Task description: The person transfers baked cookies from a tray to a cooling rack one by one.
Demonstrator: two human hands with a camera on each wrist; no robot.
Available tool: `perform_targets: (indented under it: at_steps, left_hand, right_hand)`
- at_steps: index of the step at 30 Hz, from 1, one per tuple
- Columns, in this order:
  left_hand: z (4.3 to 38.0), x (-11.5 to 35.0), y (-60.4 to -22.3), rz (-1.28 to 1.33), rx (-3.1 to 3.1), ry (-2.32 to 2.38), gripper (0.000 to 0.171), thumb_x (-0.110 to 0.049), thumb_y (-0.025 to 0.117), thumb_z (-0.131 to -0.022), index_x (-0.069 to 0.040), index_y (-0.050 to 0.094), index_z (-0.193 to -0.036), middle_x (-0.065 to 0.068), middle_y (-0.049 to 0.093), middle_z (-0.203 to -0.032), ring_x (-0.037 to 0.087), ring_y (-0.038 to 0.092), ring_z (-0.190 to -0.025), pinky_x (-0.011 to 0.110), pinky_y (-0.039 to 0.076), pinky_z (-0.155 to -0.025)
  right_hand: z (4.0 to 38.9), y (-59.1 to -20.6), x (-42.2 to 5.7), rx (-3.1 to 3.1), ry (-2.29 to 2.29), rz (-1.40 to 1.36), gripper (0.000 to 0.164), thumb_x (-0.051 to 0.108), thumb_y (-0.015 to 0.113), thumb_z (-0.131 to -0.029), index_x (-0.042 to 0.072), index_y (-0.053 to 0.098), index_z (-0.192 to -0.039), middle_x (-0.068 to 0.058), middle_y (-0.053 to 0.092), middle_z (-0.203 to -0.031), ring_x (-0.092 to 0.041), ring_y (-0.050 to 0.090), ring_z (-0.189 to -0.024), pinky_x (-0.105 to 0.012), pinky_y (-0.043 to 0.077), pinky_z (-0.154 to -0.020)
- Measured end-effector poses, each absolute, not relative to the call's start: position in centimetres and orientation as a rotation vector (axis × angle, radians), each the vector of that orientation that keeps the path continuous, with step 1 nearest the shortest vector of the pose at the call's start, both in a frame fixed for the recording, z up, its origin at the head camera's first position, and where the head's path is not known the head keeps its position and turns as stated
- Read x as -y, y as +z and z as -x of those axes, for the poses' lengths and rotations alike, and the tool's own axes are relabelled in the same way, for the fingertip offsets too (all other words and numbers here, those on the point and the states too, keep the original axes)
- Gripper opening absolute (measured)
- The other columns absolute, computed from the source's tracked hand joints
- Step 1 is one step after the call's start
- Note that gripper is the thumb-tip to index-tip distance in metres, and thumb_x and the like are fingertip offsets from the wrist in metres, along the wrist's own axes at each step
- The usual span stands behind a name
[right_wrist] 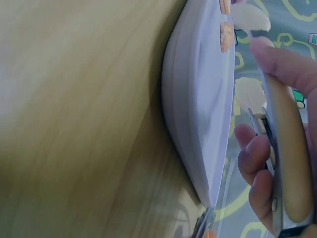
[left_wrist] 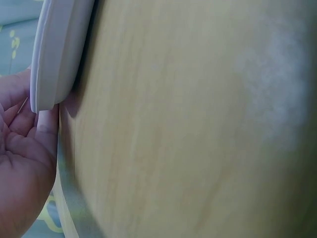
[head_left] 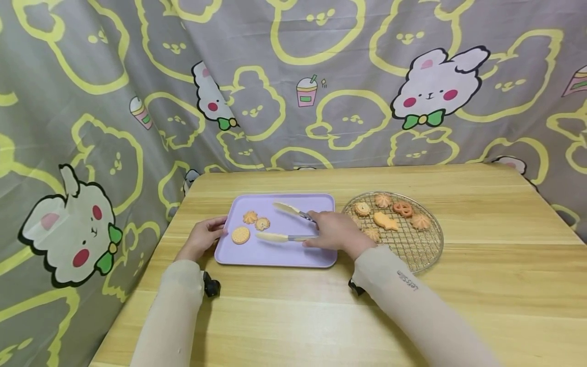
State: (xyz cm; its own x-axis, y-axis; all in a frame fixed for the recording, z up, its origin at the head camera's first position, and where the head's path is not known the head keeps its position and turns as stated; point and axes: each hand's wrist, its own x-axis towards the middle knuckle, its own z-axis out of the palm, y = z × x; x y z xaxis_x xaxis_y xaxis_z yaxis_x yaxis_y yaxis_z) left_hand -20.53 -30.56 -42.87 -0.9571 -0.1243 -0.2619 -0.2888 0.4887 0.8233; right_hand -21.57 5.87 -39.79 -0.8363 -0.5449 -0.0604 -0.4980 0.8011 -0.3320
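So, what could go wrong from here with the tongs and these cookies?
The tongs are spread open near three cookies on the tray; closing carelessly could nudge or crack one. The left grip holds the tray's edge; a tug might slide those cookies. In the head view, the right sleeve overlaps the wire rack and could bump it.

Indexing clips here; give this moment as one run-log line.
Left hand: holds tray edge | Right hand: holds tongs, spread, nothing between tips | Tray: three cookies | Rack: more cookies, pretzel
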Motion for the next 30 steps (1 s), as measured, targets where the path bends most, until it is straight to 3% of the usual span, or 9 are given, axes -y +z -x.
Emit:
perform_targets:
  at_steps: [14, 22, 30]
  left_hand:
    - [20.6, 30.5, -42.9, 0.399, -2.546, 1.46, 0.047, -0.008, 0.058, -0.096, -0.009, 0.048, -0.141, 0.014, 0.052, -0.134, 0.026, 0.051, -0.116, 0.032, 0.046, -0.088]
    - [20.6, 30.7, -43.0, 0.366, -2.561, 1.459, 0.048, -0.008, 0.059, -0.095, -0.008, 0.047, -0.141, 0.016, 0.051, -0.136, 0.027, 0.051, -0.117, 0.029, 0.047, -0.086]
    - [20.7, 30.6, -43.2, 0.362, -2.552, 1.498, 0.047, -0.004, 0.059, -0.094, -0.004, 0.047, -0.14, 0.018, 0.055, -0.129, 0.024, 0.053, -0.111, 0.024, 0.048, -0.081]
  right_hand:
    - [21.7, -39.8, -4.2, -2.829, -0.385, 0.805, 0.074, 0.053, 0.07, -0.08, 0.017, 0.049, -0.141, 0.003, 0.057, -0.08, -0.016, 0.051, -0.068, -0.036, 0.045, -0.061]
    - [21.6, -39.9, -3.6, -2.837, -0.339, 0.819, 0.069, 0.054, 0.067, -0.082, 0.02, 0.05, -0.14, -0.003, 0.065, -0.107, -0.02, 0.059, -0.088, -0.041, 0.049, -0.071]
    - [21.6, -40.1, -3.3, -2.841, -0.34, 0.814, 0.065, 0.053, 0.065, -0.085, 0.02, 0.051, -0.139, -0.005, 0.063, -0.12, -0.027, 0.059, -0.106, -0.044, 0.049, -0.081]
